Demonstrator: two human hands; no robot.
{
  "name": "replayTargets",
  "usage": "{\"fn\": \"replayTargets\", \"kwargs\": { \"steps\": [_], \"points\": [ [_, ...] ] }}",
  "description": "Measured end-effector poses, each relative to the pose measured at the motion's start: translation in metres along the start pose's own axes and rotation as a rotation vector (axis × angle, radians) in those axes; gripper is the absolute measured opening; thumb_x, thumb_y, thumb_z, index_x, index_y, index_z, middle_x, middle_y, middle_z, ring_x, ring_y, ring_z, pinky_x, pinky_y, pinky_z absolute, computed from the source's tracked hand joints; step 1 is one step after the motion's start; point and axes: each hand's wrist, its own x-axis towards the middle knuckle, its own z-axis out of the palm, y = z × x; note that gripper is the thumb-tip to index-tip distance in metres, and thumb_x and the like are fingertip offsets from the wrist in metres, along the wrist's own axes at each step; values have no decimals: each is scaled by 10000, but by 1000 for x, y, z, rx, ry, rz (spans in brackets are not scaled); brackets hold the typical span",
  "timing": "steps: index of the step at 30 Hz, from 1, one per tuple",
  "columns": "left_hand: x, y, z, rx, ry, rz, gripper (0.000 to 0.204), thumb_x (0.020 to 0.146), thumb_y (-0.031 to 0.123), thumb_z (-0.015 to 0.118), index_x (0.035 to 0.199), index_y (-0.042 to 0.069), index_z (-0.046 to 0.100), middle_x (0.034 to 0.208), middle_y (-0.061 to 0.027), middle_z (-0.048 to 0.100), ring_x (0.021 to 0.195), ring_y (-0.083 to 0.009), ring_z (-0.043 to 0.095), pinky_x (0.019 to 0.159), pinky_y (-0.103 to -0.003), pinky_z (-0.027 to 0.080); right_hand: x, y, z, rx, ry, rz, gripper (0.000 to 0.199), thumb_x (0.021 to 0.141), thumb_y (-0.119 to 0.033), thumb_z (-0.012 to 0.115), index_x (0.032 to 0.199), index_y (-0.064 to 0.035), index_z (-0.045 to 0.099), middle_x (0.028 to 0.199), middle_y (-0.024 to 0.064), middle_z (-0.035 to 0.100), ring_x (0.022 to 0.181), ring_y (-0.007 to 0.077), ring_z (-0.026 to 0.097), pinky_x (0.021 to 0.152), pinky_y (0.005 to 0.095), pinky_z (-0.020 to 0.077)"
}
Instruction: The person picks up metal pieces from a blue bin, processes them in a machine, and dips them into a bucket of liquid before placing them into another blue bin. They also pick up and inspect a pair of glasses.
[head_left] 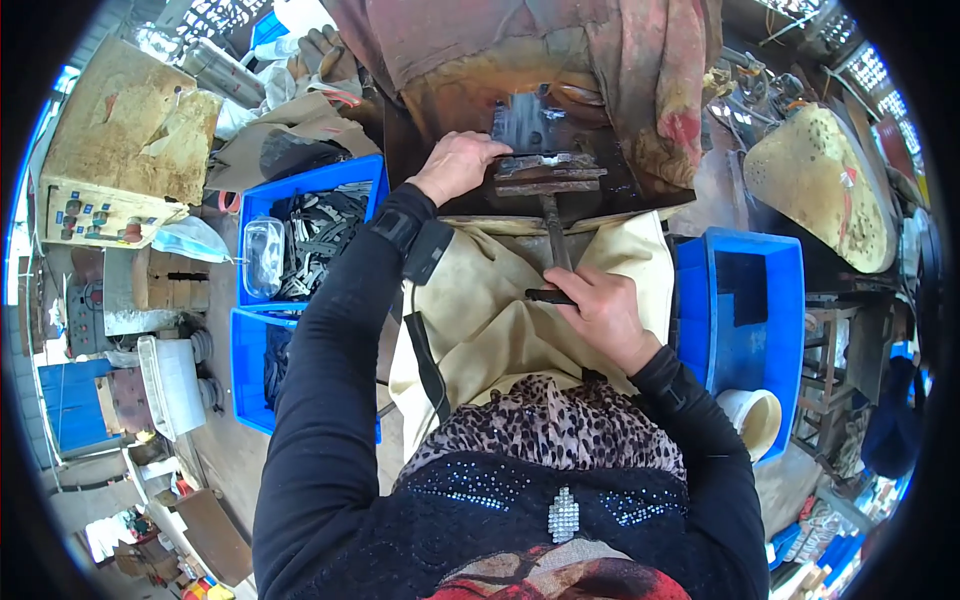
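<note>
In the head view, the left hand (pixel 455 163) is lying with fingers curled over the rusty metal plates (pixel 545 172) of a small press on the dark workbench (pixel 440 105), fingertips touching the plates' left end. The right hand (pixel 600 310) is closing around the dark lever handle (pixel 553 262), which is running from the plates down over the cream apron (pixel 480 320). Those left fingertips are sitting right at the clamping edge, so a pull on the handle could pinch them. A blue bin (pixel 305 185) of dark metal pieces is standing just beside the left arm.
</note>
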Motion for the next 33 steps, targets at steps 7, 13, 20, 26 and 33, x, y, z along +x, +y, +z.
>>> {"fn": "replayTargets", "kwargs": {
  "steps": [7, 13, 20, 26, 33],
  "points": [
    [-40, 15, -19, -26, 398, -275, 414, 751, 10, 613, 1155, 97, 624, 951, -134, 615, 890, -344, 612, 760, -439, 502, 46, 4, -8, 29, 168, 4, 321, 713, -82, 721, 1019, -129, 636, 779, 74, 632, 667, 288, 633, 577, 389, 503],
    [-54, 35, -4, -26, 448, -435, 301, 781, 85, 629, 1081, 78, 649, 973, -145, 634, 926, -334, 622, 823, -427, 511, 147, 27, -23, -88, 355, 80, 219, 866, -268, 658, 1031, -124, 636, 820, 152, 669, 749, 362, 648, 632, 437, 504],
    [-52, 37, -3, 52, 389, -513, 251, 816, 154, 624, 1055, 92, 670, 954, -134, 639, 904, -341, 626, 794, -426, 523, 259, 76, -32, -193, 286, 204, 341, 868, -410, 610, 998, -98, 653, 900, 194, 673, 900, 386, 634, 769, 481, 484],
    [-52, 38, -1, 5, 401, -555, 187, 825, 181, 601, 947, 83, 703, 932, -138, 668, 875, -349, 641, 782, -435, 527, 309, 111, -29, -203, 209, 222, 343, 856, -406, 620, 994, -94, 664, 876, 186, 677, 894, 370, 641, 764, 459, 479],
    [-52, 39, -1, -7, 394, -555, 180, 825, 174, 595, 932, 77, 703, 911, -139, 669, 874, -341, 643, 777, -430, 526, 322, 123, -24, -200, 217, 200, 359, 849, -412, 627, 989, -85, 670, 832, 160, 681, 840, 343, 653, 746, 427, 474]
  ]
}}
